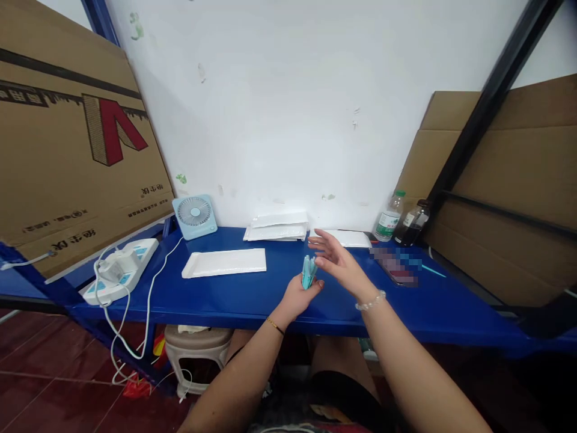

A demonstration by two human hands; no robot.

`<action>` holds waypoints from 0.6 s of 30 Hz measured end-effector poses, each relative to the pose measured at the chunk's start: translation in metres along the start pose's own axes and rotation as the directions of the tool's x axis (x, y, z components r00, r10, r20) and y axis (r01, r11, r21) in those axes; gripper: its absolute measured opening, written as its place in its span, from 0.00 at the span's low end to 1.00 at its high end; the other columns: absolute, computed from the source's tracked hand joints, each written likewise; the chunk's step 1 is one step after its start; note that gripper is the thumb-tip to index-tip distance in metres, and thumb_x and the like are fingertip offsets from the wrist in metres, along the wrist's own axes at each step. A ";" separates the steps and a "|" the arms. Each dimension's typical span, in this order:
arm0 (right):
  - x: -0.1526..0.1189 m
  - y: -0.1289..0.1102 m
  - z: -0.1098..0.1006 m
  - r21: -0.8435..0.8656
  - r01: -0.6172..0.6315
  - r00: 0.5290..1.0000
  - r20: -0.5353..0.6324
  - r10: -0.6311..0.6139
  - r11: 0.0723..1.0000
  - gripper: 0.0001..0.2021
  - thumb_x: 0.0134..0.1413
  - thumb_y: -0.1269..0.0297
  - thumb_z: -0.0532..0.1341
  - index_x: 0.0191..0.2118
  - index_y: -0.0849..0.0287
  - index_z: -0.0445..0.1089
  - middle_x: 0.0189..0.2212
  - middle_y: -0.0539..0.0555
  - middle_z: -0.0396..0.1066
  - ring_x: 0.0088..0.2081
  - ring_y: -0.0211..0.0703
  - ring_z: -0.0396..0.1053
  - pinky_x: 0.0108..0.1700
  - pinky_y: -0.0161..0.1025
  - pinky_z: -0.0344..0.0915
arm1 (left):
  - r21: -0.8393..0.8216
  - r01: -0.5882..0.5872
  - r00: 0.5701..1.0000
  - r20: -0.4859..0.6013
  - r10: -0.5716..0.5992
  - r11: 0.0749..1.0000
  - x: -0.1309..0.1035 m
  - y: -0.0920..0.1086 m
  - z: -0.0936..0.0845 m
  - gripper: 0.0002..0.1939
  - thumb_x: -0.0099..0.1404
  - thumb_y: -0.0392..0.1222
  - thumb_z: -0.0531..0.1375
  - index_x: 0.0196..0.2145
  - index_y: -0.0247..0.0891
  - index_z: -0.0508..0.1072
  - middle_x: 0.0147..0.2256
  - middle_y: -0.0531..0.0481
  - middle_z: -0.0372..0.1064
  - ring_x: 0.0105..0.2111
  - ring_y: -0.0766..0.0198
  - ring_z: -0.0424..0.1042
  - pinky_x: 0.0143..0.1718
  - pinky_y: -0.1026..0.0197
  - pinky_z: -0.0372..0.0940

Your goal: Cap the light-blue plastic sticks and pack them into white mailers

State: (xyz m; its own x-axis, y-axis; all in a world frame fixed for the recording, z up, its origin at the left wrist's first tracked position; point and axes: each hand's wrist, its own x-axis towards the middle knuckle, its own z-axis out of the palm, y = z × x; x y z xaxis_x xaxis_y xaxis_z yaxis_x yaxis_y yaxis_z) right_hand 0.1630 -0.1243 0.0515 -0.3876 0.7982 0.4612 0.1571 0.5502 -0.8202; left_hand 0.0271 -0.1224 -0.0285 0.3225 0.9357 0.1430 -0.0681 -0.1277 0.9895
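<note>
My left hand is closed around a small bundle of light-blue, pen-like sticks, held upright over the front middle of the blue table. What exactly the sticks are is too small to tell. Just right of the bundle, my right hand is raised with its fingers apart and nothing in it. Its thumb comes close to the sticks' upper ends; whether they touch I cannot tell. To the left on the tabletop lies a flat white padded mailer.
Against the wall is a stack of white mailers, with another white mailer behind my right hand. A blue fan and a corded power strip are left. Right are a clear bottle, a dark bottle and a blurred phone-like object.
</note>
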 end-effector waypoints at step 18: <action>-0.058 0.032 0.015 0.600 -0.069 0.879 -0.341 0.333 0.797 0.11 0.53 0.56 0.62 0.30 0.55 0.60 0.16 0.41 0.48 0.17 0.30 0.47 0.20 0.31 0.53 | 0.872 0.160 0.973 -0.217 0.073 0.462 -0.025 0.049 -0.178 0.34 0.53 0.59 0.59 0.52 0.37 0.65 0.55 0.39 0.60 0.56 0.47 0.56 0.57 0.48 0.52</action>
State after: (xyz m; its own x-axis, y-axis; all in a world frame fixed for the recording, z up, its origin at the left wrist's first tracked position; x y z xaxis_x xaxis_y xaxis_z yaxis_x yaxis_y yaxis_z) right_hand 0.1772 -0.1563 -0.0061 0.0209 0.9685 0.2481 -0.3927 0.2361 -0.8888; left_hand -0.1523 -0.0939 0.0127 0.1038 0.9730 0.2062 0.8440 -0.1958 0.4993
